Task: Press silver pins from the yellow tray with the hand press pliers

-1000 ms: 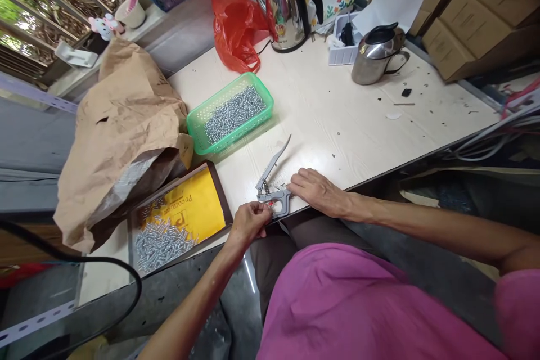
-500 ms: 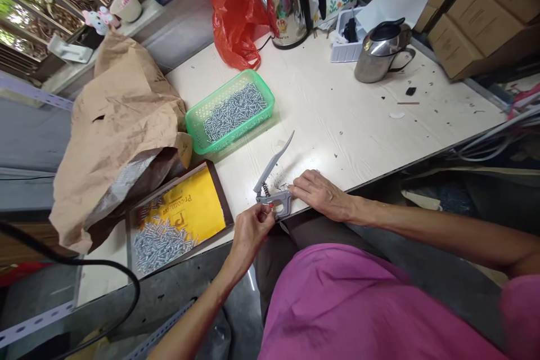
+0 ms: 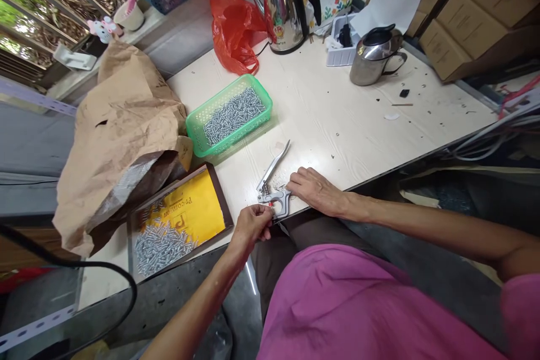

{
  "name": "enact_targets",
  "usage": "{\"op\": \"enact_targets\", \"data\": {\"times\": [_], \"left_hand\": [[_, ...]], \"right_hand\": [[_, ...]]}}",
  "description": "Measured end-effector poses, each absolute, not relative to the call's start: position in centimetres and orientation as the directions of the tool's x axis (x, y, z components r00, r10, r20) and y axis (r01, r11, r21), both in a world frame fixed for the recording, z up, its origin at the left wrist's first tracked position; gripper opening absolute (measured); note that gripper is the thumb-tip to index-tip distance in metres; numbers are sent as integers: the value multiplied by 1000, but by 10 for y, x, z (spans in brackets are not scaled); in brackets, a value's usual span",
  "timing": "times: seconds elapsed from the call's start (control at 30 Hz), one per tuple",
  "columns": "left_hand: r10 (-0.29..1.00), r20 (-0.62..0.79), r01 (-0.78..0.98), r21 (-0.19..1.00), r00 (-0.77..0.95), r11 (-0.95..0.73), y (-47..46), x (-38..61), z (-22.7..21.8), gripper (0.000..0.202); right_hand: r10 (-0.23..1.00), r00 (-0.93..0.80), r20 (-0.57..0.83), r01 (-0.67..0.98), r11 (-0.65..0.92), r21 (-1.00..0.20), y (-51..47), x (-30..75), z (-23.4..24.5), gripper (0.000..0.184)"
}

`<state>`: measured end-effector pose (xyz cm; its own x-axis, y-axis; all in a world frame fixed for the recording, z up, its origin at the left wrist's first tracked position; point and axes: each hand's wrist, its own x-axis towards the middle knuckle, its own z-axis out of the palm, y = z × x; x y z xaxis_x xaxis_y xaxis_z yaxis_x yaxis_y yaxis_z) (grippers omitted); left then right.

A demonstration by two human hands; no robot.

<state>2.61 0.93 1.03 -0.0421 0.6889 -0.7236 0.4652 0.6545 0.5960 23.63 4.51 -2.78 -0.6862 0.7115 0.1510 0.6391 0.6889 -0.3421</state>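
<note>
A grey lever tool with a spring (image 3: 275, 198) stands near the front edge of the table, its long handle raised at an angle. Close against its lower left side is my left hand (image 3: 252, 223), thumb and fingertips pinched together; whatever they hold is too hidden to name. A bit of red shows on the tool by those fingertips. My right hand (image 3: 313, 190) rests on the tabletop just right of the tool, its fingers bent and pressed together at tiny pieces there. What lies under those fingertips is hidden.
Left of my hands, a shallow box (image 3: 217, 180) holds many small silvery metal parts and a yellow sheet. Behind it are a green basket (image 3: 196, 149) of similar parts and crumpled brown paper (image 3: 126, 124). A kettle (image 3: 282, 17), red bag (image 3: 234, 28) and metal pot (image 3: 371, 62) stand farther back.
The tool's raised handle has tipped slightly and its tip sits lower. My left hand has turned a little at the tool's lower side. My right hand has barely moved.
</note>
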Motion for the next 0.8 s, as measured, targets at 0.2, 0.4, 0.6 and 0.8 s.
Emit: {"op": "enact_targets", "data": {"times": [0.2,0.4,0.6,0.8], "left_hand": [[667,-742,416,588,-63,694,8,28,14,25],[664,-743,410,581,-87,703,7,28,15,25],[672,-737,409,590,-79,696,5,26,12,27],[672,-735,396,594,-86,700,6,25,8,30]], "right_hand": [[677,-729,98,602,703,-378,82,249,-16,76],[570,-820,-53,548,756,-358,120,248,-8,110],[593,-804,-51,574,749,-331,113,245,1,89],[621,-783,0,590,743,-316,97,249,4,68]]}}
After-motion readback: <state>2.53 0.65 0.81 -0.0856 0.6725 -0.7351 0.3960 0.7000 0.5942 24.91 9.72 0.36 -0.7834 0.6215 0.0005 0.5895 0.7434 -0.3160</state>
